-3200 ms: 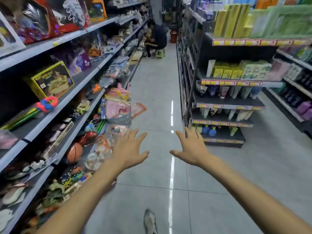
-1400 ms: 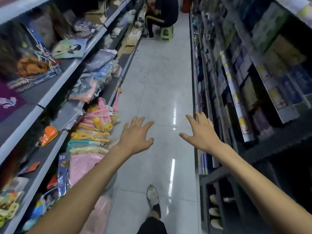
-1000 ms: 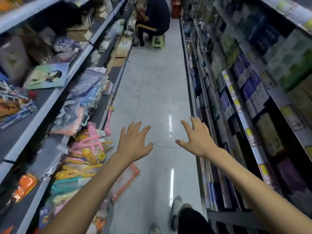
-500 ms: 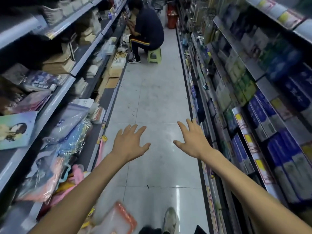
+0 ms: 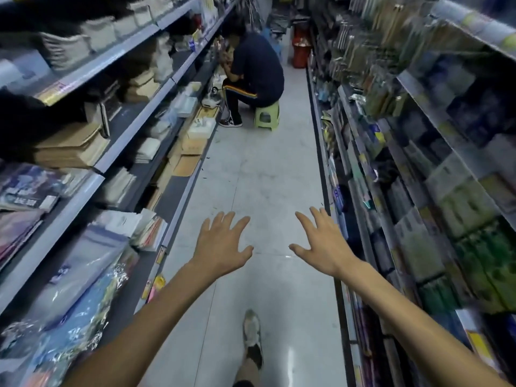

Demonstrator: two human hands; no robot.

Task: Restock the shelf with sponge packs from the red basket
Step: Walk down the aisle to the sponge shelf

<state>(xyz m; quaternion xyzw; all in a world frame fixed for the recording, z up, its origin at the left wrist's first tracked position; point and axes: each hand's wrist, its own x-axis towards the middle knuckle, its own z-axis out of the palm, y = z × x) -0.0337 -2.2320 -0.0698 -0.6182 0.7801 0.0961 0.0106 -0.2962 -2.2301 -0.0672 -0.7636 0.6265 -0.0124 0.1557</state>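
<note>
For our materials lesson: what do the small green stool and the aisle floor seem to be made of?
Green stool: probably moulded plastic, matte; one even colour, rounded one-piece legs. Aisle floor: likely glazed or polished tile, glossy; straight joint lines and bright light reflections show. Neither is certain from the picture.

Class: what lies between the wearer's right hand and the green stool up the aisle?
Only bare grey floor separates the right hand and the green stool, shown in the head view.
</note>
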